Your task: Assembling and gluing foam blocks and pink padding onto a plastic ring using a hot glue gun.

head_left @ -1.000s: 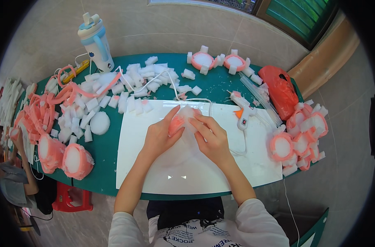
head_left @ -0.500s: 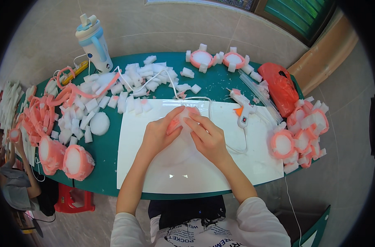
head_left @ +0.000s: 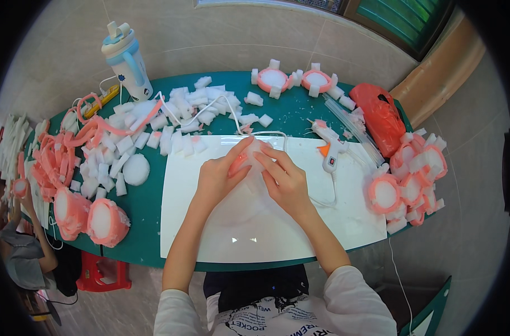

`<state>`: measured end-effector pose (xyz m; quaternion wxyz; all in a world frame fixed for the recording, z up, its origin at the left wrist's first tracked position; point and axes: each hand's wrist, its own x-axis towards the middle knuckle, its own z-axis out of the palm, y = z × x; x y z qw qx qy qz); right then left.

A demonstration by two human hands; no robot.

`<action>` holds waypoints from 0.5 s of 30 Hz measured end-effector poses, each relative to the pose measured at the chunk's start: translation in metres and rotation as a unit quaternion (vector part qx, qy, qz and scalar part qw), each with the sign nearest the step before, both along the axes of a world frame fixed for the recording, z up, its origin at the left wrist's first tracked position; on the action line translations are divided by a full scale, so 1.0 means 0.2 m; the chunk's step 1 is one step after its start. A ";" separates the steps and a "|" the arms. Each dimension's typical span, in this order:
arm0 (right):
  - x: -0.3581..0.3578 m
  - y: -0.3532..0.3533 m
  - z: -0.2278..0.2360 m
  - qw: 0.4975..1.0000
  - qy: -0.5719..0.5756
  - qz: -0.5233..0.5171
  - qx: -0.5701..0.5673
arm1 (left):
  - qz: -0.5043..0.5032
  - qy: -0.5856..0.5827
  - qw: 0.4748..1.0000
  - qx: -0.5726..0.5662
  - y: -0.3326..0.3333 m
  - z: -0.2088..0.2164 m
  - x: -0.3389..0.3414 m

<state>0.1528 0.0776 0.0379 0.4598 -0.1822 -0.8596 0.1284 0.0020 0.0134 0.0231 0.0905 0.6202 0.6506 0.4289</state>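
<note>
Drawn slightly closer, both hands (head_left: 218, 177) angle inward, half-curled, pinching a pink-and-white foam piece (head_left: 240, 162).

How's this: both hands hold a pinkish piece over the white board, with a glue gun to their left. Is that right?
Not quite: the head view shows the glue gun to their right. The left hand and right hand do hold a pinkish piece over the white board.

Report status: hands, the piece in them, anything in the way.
Left hand and right hand both gripping pink-and-white foam piece. Piece over white board, partly hidden. Glue gun lying off to the right, not in the way.
</note>
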 end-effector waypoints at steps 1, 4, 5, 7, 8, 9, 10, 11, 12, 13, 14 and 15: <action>0.00 0.00 0.00 1.000 0.001 -0.001 0.000 | -0.001 0.001 1.000 0.000 0.00 0.00 0.00; 0.00 -0.01 0.00 1.000 0.002 0.009 -0.029 | -0.007 -0.011 1.000 0.005 -0.01 -0.01 -0.01; 0.00 -0.01 0.00 0.999 0.005 0.013 -0.040 | -0.006 -0.013 1.000 0.004 -0.01 -0.01 -0.01; 0.01 -0.01 -0.01 0.999 0.008 0.016 -0.051 | -0.006 -0.014 1.000 0.002 0.00 -0.01 -0.01; 0.01 -0.01 -0.01 0.999 0.011 0.014 -0.048 | -0.005 -0.012 1.000 0.006 0.00 -0.01 -0.01; 0.01 -0.01 -0.02 0.999 0.013 0.012 -0.045 | -0.004 -0.010 1.000 0.010 0.00 -0.01 0.00; 0.01 -0.01 -0.02 0.999 0.014 0.012 -0.045 | -0.005 -0.010 1.000 0.010 0.00 -0.02 0.00; 0.01 -0.01 -0.01 0.998 0.016 0.015 -0.054 | -0.004 -0.007 1.000 0.012 0.00 -0.02 0.00; 0.01 -0.01 -0.01 0.998 0.018 0.019 -0.062 | -0.004 -0.005 1.000 0.014 0.00 -0.02 -0.01; 0.00 -0.01 -0.01 0.998 0.018 0.019 -0.062 | -0.004 -0.005 1.000 0.014 0.00 -0.02 -0.01; 0.00 -0.01 -0.01 0.998 0.017 0.019 -0.062 | -0.003 -0.005 1.000 0.010 0.00 -0.02 -0.01; 0.00 -0.01 -0.01 0.998 0.015 0.019 -0.062 | -0.001 -0.004 1.000 0.007 -0.01 -0.01 -0.01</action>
